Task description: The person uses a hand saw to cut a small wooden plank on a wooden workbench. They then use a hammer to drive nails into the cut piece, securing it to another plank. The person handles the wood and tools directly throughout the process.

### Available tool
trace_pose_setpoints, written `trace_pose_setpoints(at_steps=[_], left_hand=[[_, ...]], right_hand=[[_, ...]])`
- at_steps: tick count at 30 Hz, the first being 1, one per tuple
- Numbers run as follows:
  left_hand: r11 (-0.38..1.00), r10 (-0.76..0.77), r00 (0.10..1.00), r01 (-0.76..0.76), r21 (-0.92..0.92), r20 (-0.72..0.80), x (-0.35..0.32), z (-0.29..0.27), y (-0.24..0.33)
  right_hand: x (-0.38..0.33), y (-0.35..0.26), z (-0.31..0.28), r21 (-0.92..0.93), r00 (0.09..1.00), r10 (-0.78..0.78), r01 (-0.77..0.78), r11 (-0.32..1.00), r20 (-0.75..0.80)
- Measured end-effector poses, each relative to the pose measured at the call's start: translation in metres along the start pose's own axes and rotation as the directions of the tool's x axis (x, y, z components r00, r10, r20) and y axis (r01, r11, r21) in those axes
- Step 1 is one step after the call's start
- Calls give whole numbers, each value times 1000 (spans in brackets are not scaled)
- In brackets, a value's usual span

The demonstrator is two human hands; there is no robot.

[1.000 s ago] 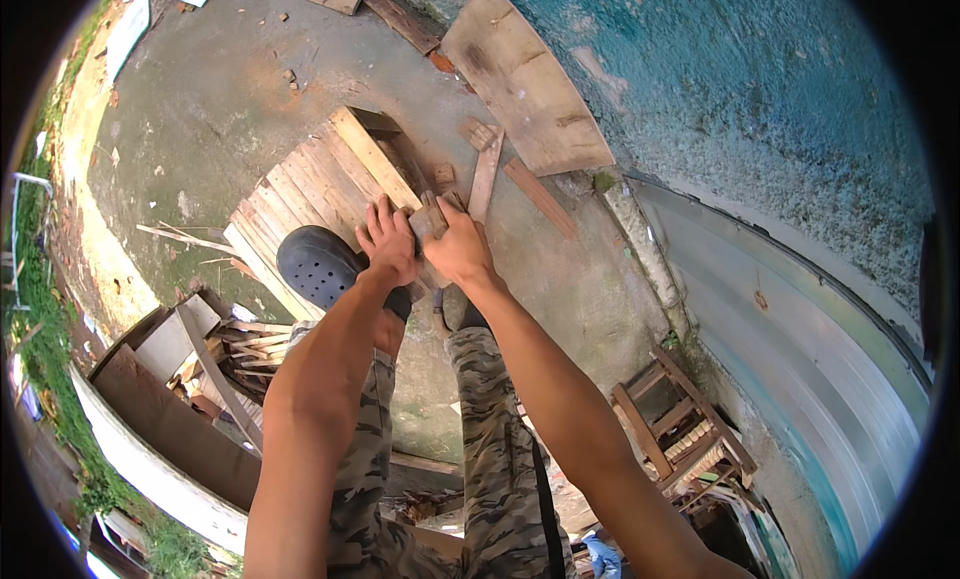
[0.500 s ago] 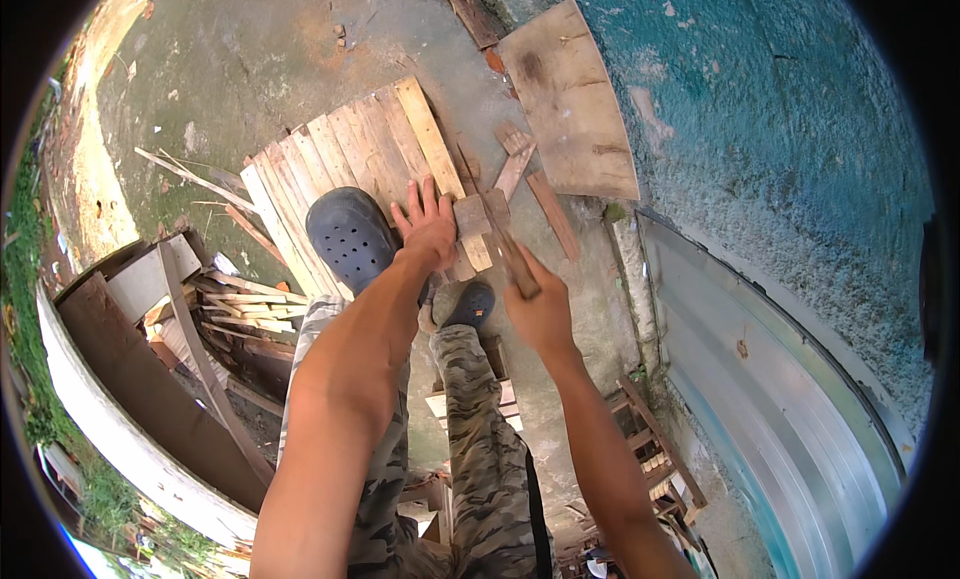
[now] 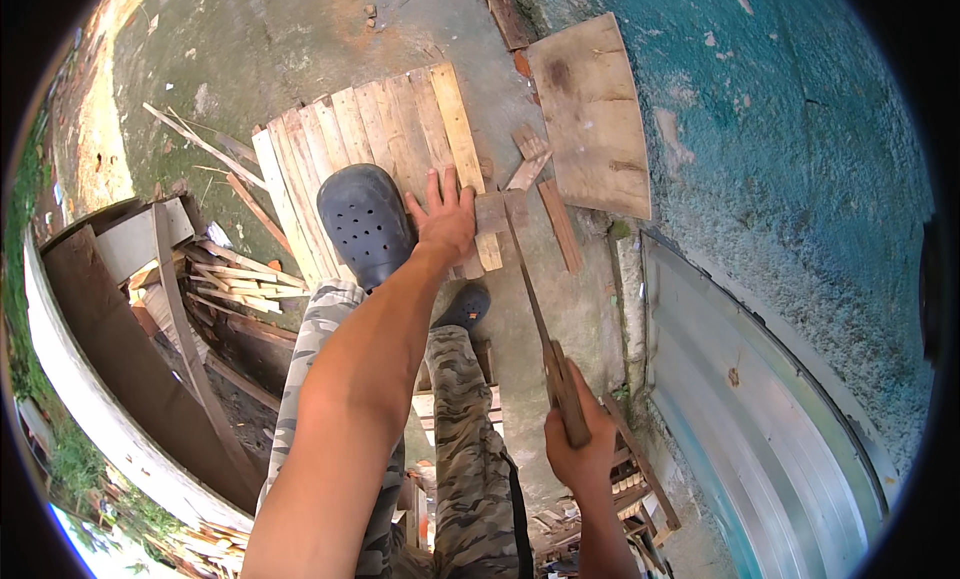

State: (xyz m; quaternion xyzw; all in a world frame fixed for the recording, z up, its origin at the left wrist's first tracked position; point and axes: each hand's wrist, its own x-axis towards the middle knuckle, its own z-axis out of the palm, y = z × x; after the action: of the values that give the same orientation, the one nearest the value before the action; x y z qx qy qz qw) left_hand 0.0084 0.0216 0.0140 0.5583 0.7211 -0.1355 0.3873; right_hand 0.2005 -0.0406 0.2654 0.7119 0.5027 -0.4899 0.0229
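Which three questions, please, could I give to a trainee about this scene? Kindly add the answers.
1. Which hand grips the saw?
2. True or false: the left hand is closed into a fist.
3. What rests on the slatted wooden platform: (a) a hammer, (b) a foot in a clog, or (c) a bucket?

Key: 1. The right hand. 2. False; it is spread open. 3. b.

Saw point(image 3: 546, 339) – dull metal blade point(image 3: 534, 297), wooden handle point(image 3: 570, 401); slatted platform point(image 3: 385, 119) bare wood; clog point(image 3: 362, 214) – matt plastic; sheeting point(image 3: 755, 419) shiny metal.
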Motion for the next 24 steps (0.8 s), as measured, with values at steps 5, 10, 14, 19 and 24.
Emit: trace_pose_setpoints(at_steps=[5, 10, 14, 19, 24], left_hand=[[999, -26, 999, 26, -33, 28, 0, -3, 3], [999, -35, 990, 37, -6, 140, -6, -14, 7], [999, -27, 987, 32, -31, 160, -5, -21, 7], [999, -23, 979, 27, -16, 201, -2, -20, 6], [998, -34, 976, 45, -45, 215, -9, -19, 9]], right_hand=[[183, -7, 92, 143, 968, -224, 239, 961, -115], [61, 34, 44, 92, 968, -233, 241, 966, -93], [-48, 45, 3, 47, 981, -187, 189, 981, -42], [114, -8, 60, 140, 998, -61, 65, 988, -32], [158, 17, 86, 197, 973, -208, 224, 954, -100]])
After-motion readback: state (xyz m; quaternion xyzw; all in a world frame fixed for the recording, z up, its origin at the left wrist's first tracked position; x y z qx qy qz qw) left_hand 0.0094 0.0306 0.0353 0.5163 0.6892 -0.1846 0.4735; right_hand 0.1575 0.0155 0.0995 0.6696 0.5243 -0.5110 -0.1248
